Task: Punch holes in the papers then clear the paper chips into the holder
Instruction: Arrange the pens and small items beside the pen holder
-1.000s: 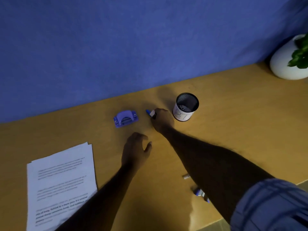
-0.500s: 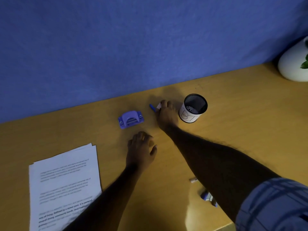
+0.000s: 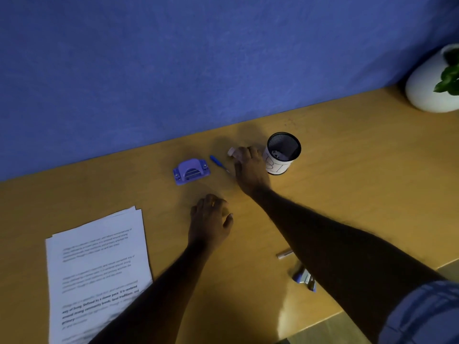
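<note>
right hand [image 3: 250, 170] fingers [image 3: 244, 155] pinch a small pale object [image 3: 231, 152] beside the mesh holder [image 3: 283, 155] | left hand [image 3: 211, 219] loosely curled, empty, on desk [image 3: 347, 170] | likely bound for holder: clear the rim before releasing

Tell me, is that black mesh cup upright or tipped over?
Upright: the mesh holder stands on its base, open rim facing up.

Purple hole punch [image 3: 191, 171], black mesh holder [image 3: 283, 152], white printed papers [image 3: 96, 271], blue pen [image 3: 218, 163], blue wall [image 3: 173, 70]
</note>
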`<state>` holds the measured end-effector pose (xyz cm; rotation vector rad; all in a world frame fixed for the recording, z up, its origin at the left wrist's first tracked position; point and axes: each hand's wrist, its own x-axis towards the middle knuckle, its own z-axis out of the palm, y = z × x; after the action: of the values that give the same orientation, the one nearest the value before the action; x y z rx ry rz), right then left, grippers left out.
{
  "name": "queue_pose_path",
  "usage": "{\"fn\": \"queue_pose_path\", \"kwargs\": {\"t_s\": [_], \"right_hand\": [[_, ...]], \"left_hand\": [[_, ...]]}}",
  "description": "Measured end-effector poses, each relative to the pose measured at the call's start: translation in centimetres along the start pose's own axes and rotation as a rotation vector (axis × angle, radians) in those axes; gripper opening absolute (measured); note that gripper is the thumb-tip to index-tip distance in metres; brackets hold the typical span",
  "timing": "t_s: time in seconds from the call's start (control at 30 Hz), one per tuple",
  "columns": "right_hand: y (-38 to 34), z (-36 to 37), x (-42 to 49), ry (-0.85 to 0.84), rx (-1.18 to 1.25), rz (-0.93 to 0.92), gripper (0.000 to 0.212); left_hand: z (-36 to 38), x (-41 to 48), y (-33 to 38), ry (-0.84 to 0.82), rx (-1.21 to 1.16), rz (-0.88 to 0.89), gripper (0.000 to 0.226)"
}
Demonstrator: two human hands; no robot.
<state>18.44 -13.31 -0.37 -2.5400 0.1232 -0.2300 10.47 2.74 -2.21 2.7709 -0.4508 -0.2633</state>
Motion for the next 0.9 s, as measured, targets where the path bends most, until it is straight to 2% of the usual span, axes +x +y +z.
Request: {"fn": "queue_pose_path", "kwargs": {"t_s": [0.13, 0.27, 0.47, 0.57, 0.67, 0.77, 0.9], "right_hand": [[2.0, -2.8, -4.5, 0.025, 0.027, -0.097, 0.028], [5.8, -6.3, -9.4, 0.097, 0.030, -0.029, 0.017], [10.5, -11.1, -15.4, -0.086, 0.017, 0.137, 0.012], [11.9, -12.6, -17.2, -0.125, -0.027, 0.212, 0.011], [13.1, -13.4, -18.6, -0.147, -0.082, 0.383, 0.010], [13.5, -13.3, -19.7, -0.198, -0.109, 0.579, 0.020], [13.1, -12.8, -20.1, -0.175, -0.083, 0.679, 0.027]], "left_hand": [[0.0, -0.5, 1.5, -0.036, 0.005, 0.037, 0.040], [0.5, -1.0, 2.9, -0.061, 0.030, 0.079, 0.033], [2.2, -1.9, 7.1, -0.146, -0.079, 0.217, 0.024], [3.1, -2.8, 9.8, -0.179, -0.123, 0.283, 0.023], [3.7, -3.4, 11.9, -0.225, -0.096, 0.320, 0.024], [4.2, -4.0, 12.9, -0.248, -0.085, 0.308, 0.021], [4.4, -4.4, 13.3, -0.247, -0.059, 0.312, 0.019]]}}
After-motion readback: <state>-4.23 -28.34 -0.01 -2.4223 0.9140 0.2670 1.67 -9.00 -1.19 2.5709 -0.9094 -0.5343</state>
